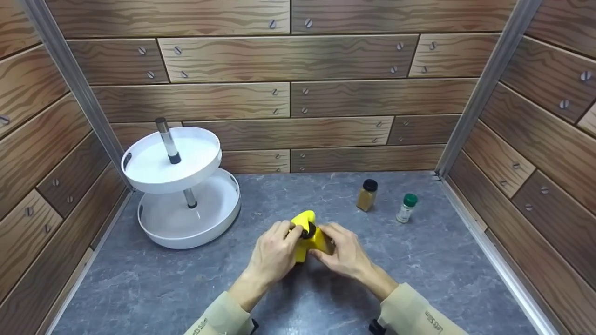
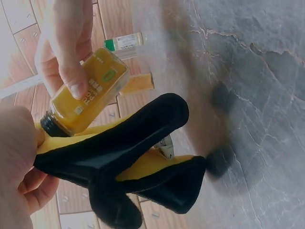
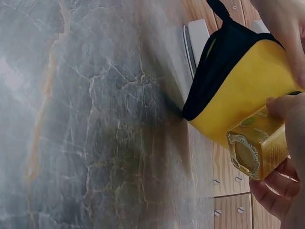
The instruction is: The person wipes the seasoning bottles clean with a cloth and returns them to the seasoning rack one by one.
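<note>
Fingers of the left hand (image 1: 274, 249) pinched the upper edge of a yellow cloth piece (image 3: 252, 81) with wide black trim, which hung down over the middle of the desk (image 1: 163, 284), towards its near side. Just to the right, the fingers of the right hand (image 1: 344, 249) curled round a yellow bottle (image 2: 100, 90), the thumb pressed flat against its labelled side. The bottle tilted, its black cap (image 2: 53, 125) uppermost and close against the cloth; whether the cloth touched the desk below could not be told. Stone-patterned grey desk ran on all sides of the hands. To the left, past a generous gap, stood a white two-tier stand (image 1: 198, 146), its round trays rimmed and its back close to the corner of the enclosure. To the right and farther back, well apart from the hands, stood a black-lidded jar (image 1: 366, 197) and, just beside it, a smaller green-capped jar (image 1: 405, 212), with a strip of desk between them and the right edge. Plank-patterned walls (image 1: 288, 60) bounded the desk at left, back and right, while beige sleeves (image 1: 414, 309) reached in from the near side.
</note>
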Demonstrator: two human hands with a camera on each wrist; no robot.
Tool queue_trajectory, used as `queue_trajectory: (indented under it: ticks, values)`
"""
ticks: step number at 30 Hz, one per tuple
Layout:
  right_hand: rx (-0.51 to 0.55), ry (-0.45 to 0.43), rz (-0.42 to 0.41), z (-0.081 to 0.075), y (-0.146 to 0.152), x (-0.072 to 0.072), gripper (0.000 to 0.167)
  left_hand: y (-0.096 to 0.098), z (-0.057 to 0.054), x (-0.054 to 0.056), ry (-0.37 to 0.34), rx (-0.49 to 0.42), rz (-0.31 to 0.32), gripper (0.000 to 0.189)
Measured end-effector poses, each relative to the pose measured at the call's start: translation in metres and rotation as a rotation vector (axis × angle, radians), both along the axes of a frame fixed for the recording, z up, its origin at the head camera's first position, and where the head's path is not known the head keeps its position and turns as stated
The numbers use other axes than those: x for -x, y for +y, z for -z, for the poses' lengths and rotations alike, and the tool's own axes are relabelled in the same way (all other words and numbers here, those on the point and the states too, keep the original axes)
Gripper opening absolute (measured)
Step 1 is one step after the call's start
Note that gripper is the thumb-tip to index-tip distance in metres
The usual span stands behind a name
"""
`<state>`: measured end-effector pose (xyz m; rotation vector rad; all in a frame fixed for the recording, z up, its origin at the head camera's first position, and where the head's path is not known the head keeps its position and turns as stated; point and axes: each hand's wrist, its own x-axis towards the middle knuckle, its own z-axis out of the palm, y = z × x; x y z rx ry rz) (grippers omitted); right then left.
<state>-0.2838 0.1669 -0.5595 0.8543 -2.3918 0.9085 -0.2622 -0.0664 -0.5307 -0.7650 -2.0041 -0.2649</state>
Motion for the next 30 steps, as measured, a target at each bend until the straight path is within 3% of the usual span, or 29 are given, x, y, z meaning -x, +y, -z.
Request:
queue_trajectory:
  ticks: [6,21,30]
  values:
    - [0.0,-0.014,0.02,-0.003,0.004,0.002,0.05,-0.001,-0.001,-0.003,-0.01,-0.017,0.036,0.029]
    - [-0.095,0.053,-0.001,0.002,-0.006,-0.006,0.053,0.007,-0.006,0.0,-0.066,-0.074,-0.002,0.018]
    - [-0.09,0.06,-0.006,0.004,-0.004,-0.005,0.05,0.006,-0.006,-0.004,-0.098,-0.031,0.013,0.02]
